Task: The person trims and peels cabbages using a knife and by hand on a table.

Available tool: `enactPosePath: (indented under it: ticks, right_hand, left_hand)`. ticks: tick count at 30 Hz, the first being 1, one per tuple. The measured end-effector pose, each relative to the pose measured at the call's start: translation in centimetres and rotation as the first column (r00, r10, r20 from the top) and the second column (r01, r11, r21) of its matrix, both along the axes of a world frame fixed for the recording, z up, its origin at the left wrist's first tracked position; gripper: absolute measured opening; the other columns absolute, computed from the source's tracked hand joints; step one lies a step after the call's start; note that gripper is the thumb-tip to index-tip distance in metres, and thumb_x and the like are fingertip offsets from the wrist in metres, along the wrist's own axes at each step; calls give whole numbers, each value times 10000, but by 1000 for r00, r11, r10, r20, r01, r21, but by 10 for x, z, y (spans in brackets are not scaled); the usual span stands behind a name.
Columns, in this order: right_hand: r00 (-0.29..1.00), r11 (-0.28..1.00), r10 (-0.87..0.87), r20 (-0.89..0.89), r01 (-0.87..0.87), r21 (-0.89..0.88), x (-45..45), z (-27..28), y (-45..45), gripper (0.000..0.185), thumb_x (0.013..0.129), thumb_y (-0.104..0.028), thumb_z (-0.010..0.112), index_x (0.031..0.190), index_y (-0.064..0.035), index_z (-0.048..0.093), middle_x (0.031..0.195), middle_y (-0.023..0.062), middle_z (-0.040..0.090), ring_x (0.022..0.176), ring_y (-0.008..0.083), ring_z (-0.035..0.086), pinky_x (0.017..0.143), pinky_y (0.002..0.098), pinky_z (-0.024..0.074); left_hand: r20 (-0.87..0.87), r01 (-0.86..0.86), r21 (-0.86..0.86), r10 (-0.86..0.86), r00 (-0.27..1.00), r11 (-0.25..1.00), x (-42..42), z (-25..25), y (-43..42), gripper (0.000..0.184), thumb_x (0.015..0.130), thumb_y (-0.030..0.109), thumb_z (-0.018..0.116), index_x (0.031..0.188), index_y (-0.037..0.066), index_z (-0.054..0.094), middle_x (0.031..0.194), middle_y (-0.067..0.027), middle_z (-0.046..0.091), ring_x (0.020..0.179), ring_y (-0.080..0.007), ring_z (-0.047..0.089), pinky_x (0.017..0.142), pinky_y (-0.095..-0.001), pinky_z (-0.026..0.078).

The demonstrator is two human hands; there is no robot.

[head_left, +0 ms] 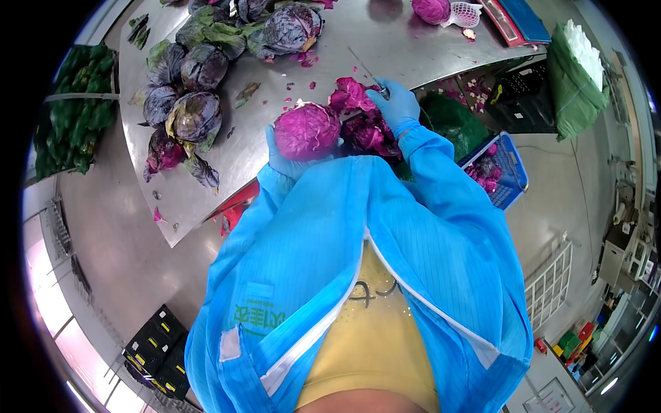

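In blue gloves, both my hands are at the near edge of the steel table. My left hand [284, 162] cups a peeled red cabbage [307, 131] from below and the side. My right hand [397, 107] is closed around the handle of a knife [361, 62], whose thin blade points away over the table; most of the handle is hidden. Between the cabbage and my right hand lie loose purple outer leaves [351, 95], with darker leaves [370, 135] below them.
Several unpeeled red cabbages [204, 67] are heaped at the left of the table [275, 96]. A peeled cabbage [432, 9] with a white foam net [463, 14] sits at the back right. A blue basket [510, 172] and green mesh bag [451, 124] stand at my right.
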State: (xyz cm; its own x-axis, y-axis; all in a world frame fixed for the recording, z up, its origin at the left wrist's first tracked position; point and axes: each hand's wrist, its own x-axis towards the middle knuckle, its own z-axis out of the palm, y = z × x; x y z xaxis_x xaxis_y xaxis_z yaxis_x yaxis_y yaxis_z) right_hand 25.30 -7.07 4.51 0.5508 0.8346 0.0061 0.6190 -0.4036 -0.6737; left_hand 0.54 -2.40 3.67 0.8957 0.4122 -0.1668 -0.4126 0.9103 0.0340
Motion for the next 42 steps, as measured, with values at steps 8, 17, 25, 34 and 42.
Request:
enactPosePath:
  ticks: [8,17,25,34,42]
  right_hand:
    - [718,953,296,-631,-180,243,-52,26,-1,375,760,-347,713,960,-43,624,866,76,648,797,142,608,737,287,485]
    - [389,937,301,-871,-289,194,-54,30,-11,403,850,-247,641,1177,-29,552,724,-11,548,567,62,524,476,208,432]
    - [450,956,285,-846,-72,284,-58,23,-11,212,805,-158,687,929,-53,550,706,-15,529,565,61,497,486,208,423]
    - [444,945,315,-839,-227,235,-46,39,-13,260,744,-198,726,886,-45,571,682,-6,525,551,76,472,471,228,396]
    - [382,938,347,-856,-151,313,-43,64,-16,226,756,-152,727,856,-55,548,687,-6,526,554,68,483,488,224,404]
  left_hand:
    - [-386,22,405,149,911,914,-4,10,3,1051,645,764,539,1424,140,212,1429,-186,284,1265,-409,352,990,-594,352]
    - [-110,-101,512,182,977,853,-13,-8,15,988,659,519,728,1400,76,249,1391,-165,352,1259,-334,392,1035,-487,358]
    - [-207,-144,564,308,929,813,-6,11,11,898,679,421,740,1373,62,299,1350,-166,406,1242,-318,416,1035,-464,365]
    - [-274,-153,335,251,928,930,0,4,12,809,751,430,636,1371,45,288,1364,-190,380,1242,-349,407,1032,-529,346]
    - [-188,-87,245,136,973,966,12,29,12,804,750,449,599,1383,75,274,1371,-188,369,1234,-381,407,979,-617,351]
